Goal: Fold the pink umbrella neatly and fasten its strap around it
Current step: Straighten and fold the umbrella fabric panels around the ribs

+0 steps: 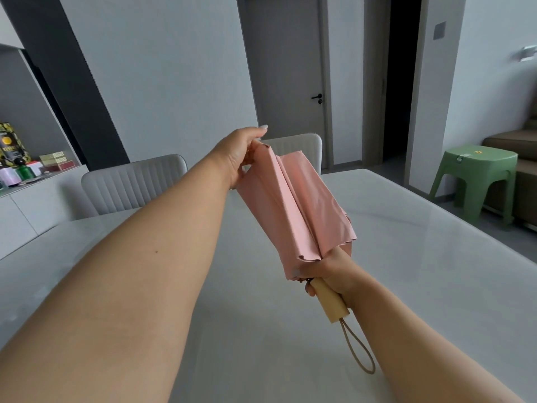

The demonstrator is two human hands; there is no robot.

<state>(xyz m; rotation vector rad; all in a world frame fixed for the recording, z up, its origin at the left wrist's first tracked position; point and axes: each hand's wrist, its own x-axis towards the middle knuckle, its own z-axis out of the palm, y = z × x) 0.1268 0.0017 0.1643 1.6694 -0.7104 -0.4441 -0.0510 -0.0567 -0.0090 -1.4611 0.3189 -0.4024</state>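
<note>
The pink umbrella (293, 207) is collapsed and held in the air above the white table (421, 271), its tip pointing away from me. My right hand (328, 274) grips it where the canopy meets the pale wooden handle (332, 303); a beige wrist loop (359, 351) hangs from the handle's end. My left hand (241, 154) is stretched out and pinches a fold of pink fabric near the far tip. The canopy hangs in loose flat pleats. I cannot see the strap.
Two grey padded chairs (133, 184) stand at the table's far side. A green plastic stool (476, 175) sits on the floor to the right. At the left, a sideboard (32, 193) carries boxes and bottles. A closed door (290, 82) is behind.
</note>
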